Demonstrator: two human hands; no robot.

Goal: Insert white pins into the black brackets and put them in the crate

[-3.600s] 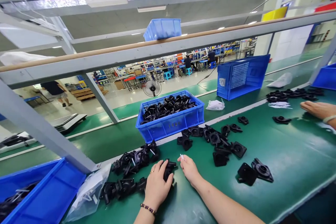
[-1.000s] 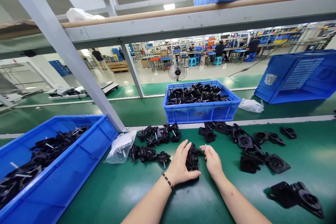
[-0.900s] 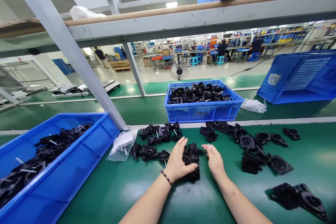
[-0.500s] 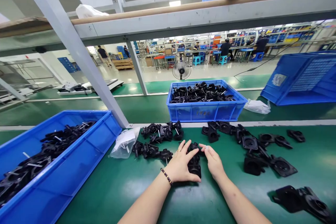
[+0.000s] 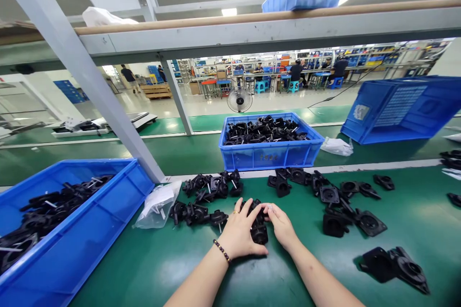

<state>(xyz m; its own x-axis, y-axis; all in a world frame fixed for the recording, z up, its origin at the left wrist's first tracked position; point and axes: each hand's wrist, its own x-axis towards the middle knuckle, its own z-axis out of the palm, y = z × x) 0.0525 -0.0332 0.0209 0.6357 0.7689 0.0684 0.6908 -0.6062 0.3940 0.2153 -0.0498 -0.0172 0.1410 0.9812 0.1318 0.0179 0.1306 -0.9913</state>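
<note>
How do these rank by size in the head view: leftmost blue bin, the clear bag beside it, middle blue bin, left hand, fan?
1. Leftmost blue bin, cut by the picture's edge
2. Middle blue bin
3. Clear bag and left hand, too alike to rank
4. Fan

A bracelet [image 5: 222, 251] of round dark beads, some gold-toned, circles the person's left wrist [image 5: 229, 247], at the near side of the left hand [image 5: 237, 234], where a slim gold-toned ring [image 5: 236, 212] bands one finger. The right hand [image 5: 283, 227] and forearm [image 5: 311, 271] are bare.
</note>
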